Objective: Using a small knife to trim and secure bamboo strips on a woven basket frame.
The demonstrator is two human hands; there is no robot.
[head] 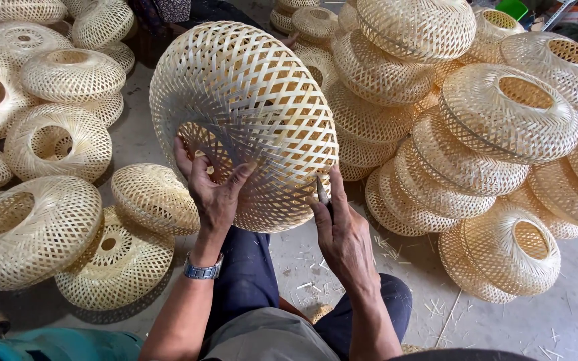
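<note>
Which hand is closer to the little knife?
The right hand. It holds the little knife against the big woven basket. The left hand is across the basket, gripping the rim of its opening, fingers inside.

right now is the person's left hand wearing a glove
No, the left hand is bare, gripping the round woven bamboo shade, with a metal wristwatch below.

The single head-worn view looks steeply down from just above and behind the left hand (212, 194) and right hand (342, 230), close enough that the fingers sit mid-frame. Beyond the fingertips it faces forward across the floor (570, 321); below them the person's lap closes the bottom edge.
</note>
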